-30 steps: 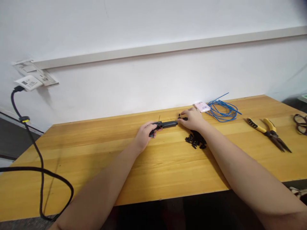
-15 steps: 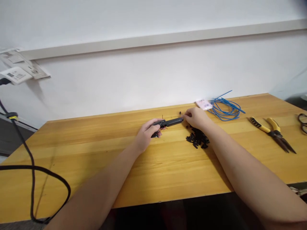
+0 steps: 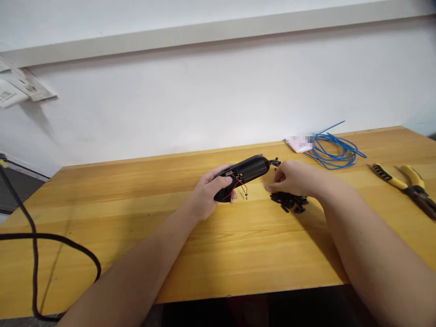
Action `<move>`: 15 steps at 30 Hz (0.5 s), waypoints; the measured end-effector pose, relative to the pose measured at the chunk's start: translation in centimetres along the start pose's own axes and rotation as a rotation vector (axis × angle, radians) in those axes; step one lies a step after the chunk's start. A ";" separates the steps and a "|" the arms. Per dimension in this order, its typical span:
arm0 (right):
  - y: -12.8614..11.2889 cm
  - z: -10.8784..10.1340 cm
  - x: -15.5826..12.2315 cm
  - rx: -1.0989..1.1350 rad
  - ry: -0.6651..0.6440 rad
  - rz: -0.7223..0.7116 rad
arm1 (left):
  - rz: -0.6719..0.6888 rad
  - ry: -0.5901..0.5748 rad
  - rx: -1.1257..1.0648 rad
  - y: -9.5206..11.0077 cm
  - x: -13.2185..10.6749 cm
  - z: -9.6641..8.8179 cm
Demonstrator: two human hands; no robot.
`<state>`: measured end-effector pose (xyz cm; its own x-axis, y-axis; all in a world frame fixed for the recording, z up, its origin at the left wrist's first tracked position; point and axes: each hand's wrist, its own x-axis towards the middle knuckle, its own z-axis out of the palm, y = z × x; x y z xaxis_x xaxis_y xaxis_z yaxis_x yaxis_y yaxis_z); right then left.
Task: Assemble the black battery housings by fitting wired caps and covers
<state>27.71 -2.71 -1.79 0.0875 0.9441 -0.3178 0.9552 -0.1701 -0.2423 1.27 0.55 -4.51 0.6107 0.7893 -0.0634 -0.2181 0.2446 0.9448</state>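
My left hand [image 3: 208, 194] is closed around a long black plastic casing [image 3: 252, 169], its thumb lying on top. The casing's open, hollow side faces me, tilted up toward the right. From its middle come thin red and black wires [image 3: 244, 185], with a small part hanging at the end. My right hand [image 3: 297, 178] is just right of the casing, thumb and fingers bent together over a pile of small black parts [image 3: 289, 202]. What it pinches, if anything, is hidden. A few more black pieces [image 3: 274, 161] lie between the casing's tip and my right hand.
A coil of blue wire [image 3: 335, 152] and a small white and pink packet [image 3: 300, 143] lie near the wall. Yellow-handled pliers [image 3: 410, 187] rest on the right. A black cable [image 3: 36, 254] loops over the wooden table's [image 3: 190, 272] left side.
The casing has turned in my left hand, so its hollow side now shows. My right hand has come away from the casing's tip and down to the pile. The view has shifted slightly.
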 end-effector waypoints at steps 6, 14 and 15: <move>-0.3 0.5 0.3 -0.007 -0.051 -0.033 | 0.012 0.056 0.099 0.6 -0.8 1.2; 1.3 0.3 0.1 0.011 -0.044 -0.051 | 0.099 0.062 0.340 0.7 -1.3 0.8; 1.5 0.5 0.2 0.013 -0.028 -0.060 | 0.144 0.084 0.406 0.8 -1.4 0.9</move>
<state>29.00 -2.94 -2.64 0.0219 0.9445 -0.3279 0.9546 -0.1172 -0.2739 0.90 -0.85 -3.39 0.5281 0.8465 0.0679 0.0307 -0.0989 0.9946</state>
